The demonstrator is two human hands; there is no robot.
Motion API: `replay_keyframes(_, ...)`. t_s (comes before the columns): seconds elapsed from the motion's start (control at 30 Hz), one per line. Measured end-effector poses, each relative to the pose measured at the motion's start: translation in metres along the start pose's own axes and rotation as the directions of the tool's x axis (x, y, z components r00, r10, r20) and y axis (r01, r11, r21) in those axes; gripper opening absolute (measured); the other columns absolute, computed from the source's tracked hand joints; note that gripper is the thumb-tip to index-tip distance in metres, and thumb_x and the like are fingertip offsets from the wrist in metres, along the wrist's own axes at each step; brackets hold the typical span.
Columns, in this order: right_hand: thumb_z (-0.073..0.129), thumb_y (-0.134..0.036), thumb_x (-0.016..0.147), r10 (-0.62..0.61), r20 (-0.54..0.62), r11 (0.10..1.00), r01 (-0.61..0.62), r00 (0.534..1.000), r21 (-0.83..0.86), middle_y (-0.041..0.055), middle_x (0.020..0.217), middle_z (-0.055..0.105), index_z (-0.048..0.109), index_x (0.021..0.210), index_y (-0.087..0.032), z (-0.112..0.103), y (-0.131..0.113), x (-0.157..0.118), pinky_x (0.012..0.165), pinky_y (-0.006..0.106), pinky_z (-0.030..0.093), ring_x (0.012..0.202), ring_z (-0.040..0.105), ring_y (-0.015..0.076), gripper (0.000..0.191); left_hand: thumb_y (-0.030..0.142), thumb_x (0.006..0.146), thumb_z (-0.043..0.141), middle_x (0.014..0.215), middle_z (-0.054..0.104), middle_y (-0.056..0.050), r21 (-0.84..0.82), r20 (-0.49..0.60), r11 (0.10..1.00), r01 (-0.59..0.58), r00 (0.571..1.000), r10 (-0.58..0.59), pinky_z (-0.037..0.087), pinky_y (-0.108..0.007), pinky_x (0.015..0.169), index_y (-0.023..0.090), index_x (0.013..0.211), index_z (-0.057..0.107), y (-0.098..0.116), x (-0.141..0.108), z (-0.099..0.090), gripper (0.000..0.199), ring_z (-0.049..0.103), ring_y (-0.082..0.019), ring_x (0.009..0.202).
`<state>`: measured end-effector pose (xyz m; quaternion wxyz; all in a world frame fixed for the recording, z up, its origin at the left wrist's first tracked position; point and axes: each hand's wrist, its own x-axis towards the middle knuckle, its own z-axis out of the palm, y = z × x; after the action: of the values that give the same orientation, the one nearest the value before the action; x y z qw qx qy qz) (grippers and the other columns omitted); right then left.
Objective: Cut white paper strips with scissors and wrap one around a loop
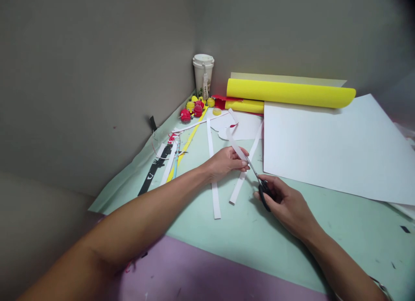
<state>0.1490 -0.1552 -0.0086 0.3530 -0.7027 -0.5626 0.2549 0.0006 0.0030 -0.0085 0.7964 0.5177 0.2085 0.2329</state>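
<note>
Near the middle of the table, my left hand (227, 163) pinches a white paper strip (236, 144) between thumb and fingers. My right hand (288, 201) is closed around the black handles of a pair of scissors (266, 196). Their blades point up and left, meeting the lower end of the strip by my left fingertips. Whether the blades are cutting into the paper I cannot tell. One long white strip (215, 201) lies partly under my left wrist. Another white strip (237, 191) slants across the table between my hands.
A white sheet (324, 145) covers the right side, with a yellow corrugated roll (288, 92) at its back edge. A lidded cup (203, 72) stands in the corner behind small red and yellow balls (191, 110). Paper scraps and a black strip (152, 175) lie at left.
</note>
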Motion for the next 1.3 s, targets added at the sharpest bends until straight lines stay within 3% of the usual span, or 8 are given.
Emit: replay_keyframes(1.3, 0.064, -0.033, 0.080, -0.036, -0.013, 0.999, 0.036, 0.999, 0.027, -0.0024, 0.071, 0.060, 0.061, 0.113, -0.022, 0.0023, 0.0050, 0.0001, 0.062, 0.024, 0.047, 0.064, 0.055, 0.0134, 0.034, 0.006, 0.071, 0.068, 0.075, 0.062, -0.002, -0.003, 0.017, 1.000, -0.002, 1.000, 0.002, 0.047, -0.028, 0.073, 0.012, 0.092, 0.053, 0.0024, -0.0022, 0.0025, 0.027, 0.062, -0.010, 0.068)
